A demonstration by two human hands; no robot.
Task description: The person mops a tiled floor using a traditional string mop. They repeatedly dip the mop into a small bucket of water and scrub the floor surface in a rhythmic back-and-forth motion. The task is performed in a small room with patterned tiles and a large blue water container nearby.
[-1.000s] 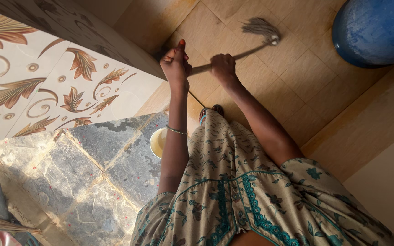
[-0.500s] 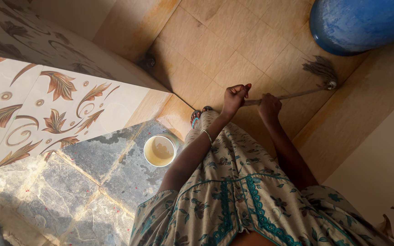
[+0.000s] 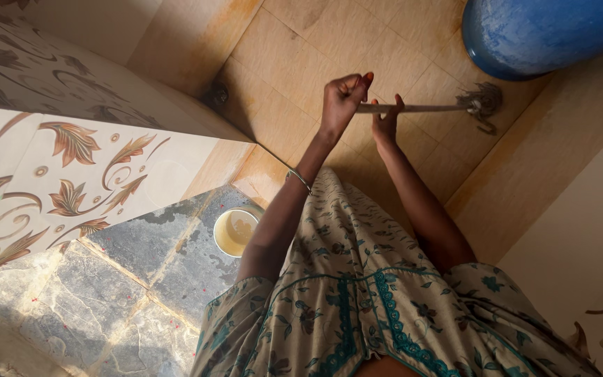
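Drum: blue drum [image 3: 546,31] is standing beyond the right hand, its base just past the mop head.
Floor: tan tiled floor [image 3: 294,56] is lying under both hands.
Mop: mop [image 3: 427,107] is stretching from the hands toward the drum, grey head [image 3: 481,100] resting on the tiles.
Bucket: small pale bucket [image 3: 235,232] is sitting below the left arm, well apart.
Left hand [image 3: 343,98]: is fisting around the handle's end.
Right hand [image 3: 386,120]: is gripping the handle just beside the left.

Both hands — left hand [image 3: 342,100], right hand [image 3: 386,124] — gripping mop [image 3: 479,102], blue barrel [image 3: 546,31]
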